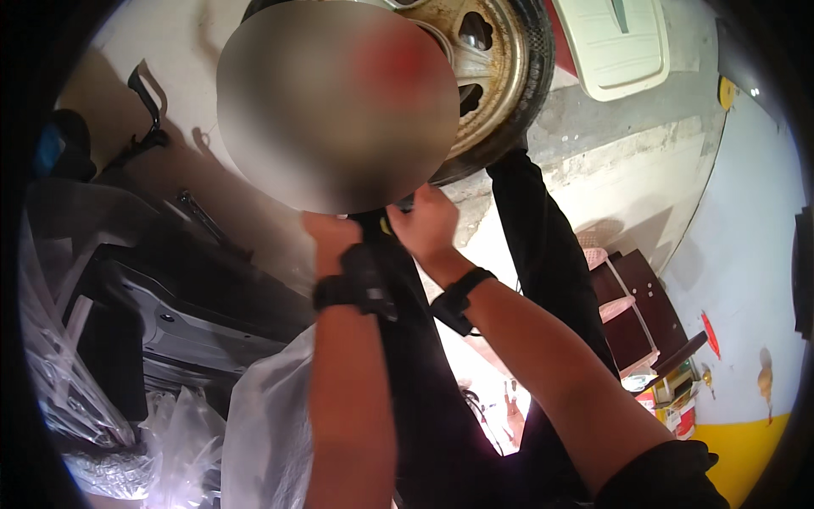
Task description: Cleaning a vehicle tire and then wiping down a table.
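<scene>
Both my arms reach forward, and my hands are side by side just below a large blurred patch. My left hand (pixel 332 233) is partly covered by that patch, so its fingers are hidden. My right hand (pixel 431 222) is closed, thumb and fingers bent round something dark that I cannot make out. Beyond my hands is a car wheel (pixel 500 64), its rusty, light-coloured rim inside a black tyre. The blur covers much of its left side. Black bands are round both my wrists.
An L-shaped black metal tool (pixel 146 119) and a wrench-like metal tool (pixel 202 216) lie on the floor at left. Nearer stand dark plastic panels (pixel 182 327) and clear plastic wrapping (pixel 271 416). A pale plastic lid (pixel 623 51) is at far right, with a dark red shelf (pixel 649 297) below.
</scene>
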Available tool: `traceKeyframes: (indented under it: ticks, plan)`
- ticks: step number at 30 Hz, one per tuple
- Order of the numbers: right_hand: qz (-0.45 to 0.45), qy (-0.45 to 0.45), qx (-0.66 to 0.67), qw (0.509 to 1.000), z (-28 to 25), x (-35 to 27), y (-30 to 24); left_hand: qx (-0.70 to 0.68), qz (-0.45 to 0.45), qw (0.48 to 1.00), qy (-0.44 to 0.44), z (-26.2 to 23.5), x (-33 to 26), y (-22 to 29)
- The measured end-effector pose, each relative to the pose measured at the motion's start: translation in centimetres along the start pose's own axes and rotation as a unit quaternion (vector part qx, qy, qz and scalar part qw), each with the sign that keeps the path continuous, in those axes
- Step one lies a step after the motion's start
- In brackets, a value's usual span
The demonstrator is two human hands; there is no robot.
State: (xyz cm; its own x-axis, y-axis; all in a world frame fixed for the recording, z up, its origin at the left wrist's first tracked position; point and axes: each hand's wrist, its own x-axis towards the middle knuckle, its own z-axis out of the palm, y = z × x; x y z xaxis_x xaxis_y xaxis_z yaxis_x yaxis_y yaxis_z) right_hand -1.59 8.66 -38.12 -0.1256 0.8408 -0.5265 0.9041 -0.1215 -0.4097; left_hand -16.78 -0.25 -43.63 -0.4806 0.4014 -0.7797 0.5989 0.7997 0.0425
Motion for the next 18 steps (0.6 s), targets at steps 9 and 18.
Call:
traceKeyframes:
  ticks: [9,18]
  plan:
    - [-0.113,-0.099,0.07,0.986,2.0,1.1,-6.4,-0.194,0.249,0.949,0.028,-13.7,7.5,3.8]
    - [-0.08,-0.186,-0.032,0.979,-3.2,4.9,-0.9,-0.281,-0.068,0.957,0.014,-13.8,13.5,0.7]
